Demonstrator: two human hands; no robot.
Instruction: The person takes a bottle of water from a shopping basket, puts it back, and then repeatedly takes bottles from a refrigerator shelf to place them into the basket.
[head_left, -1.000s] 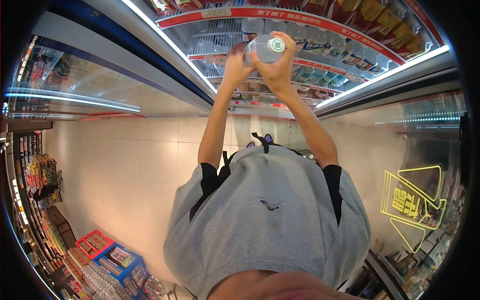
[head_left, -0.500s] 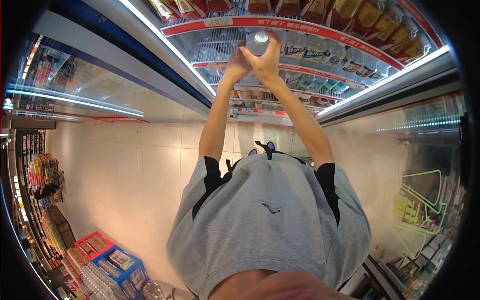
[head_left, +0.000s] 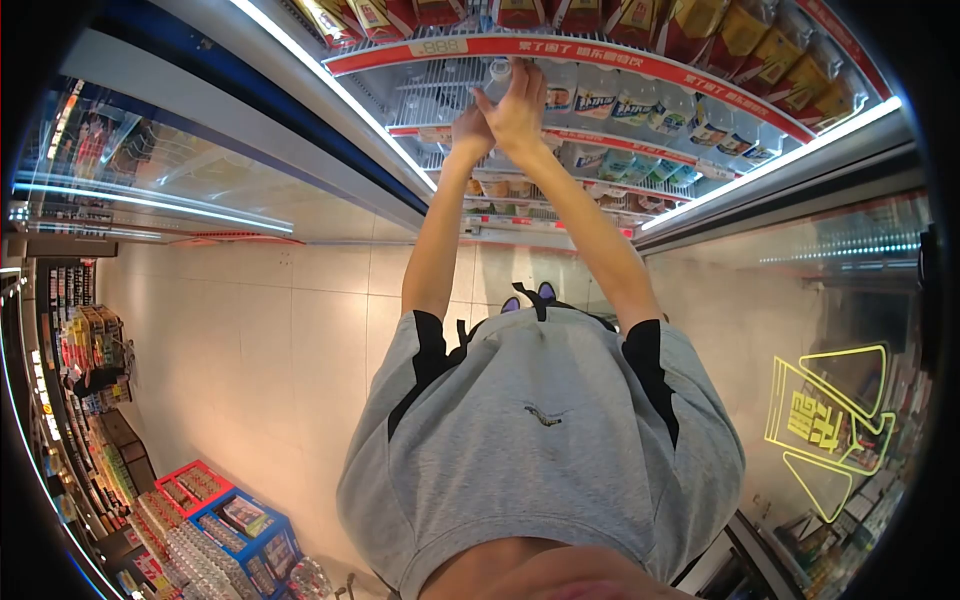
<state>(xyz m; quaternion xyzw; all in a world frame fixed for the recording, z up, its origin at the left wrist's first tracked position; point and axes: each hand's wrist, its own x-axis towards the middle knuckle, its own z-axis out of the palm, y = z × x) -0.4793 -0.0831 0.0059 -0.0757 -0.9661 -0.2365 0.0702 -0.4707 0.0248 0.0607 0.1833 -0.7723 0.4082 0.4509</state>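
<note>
A clear plastic bottle with a white cap (head_left: pixel 500 70) stands at the front of the wire fridge shelf (head_left: pixel 432 95), under the red label strip. My right hand (head_left: pixel 517 118) is closed around its right side, with the thumb across the front. Lower on the left side, my left hand (head_left: pixel 472 132) is against the bottle, its fingers partly hidden by the bottle and my right hand. Right of the hands, a row of labelled clear bottles (head_left: pixel 632 103) stands on the same shelf.
Red and gold drink packs (head_left: pixel 640 25) fill the shelf above. Lower shelves hold small bottles and cups (head_left: pixel 615 163). Open glass doors flank me, left (head_left: pixel 180 165) and right (head_left: pixel 840 300). Crates and bottle packs (head_left: pixel 240 530) stand on the floor behind me at left.
Both hands and the bottle have moved slightly left and deeper into the shelf. My right hand now covers more of the bottle's body.
</note>
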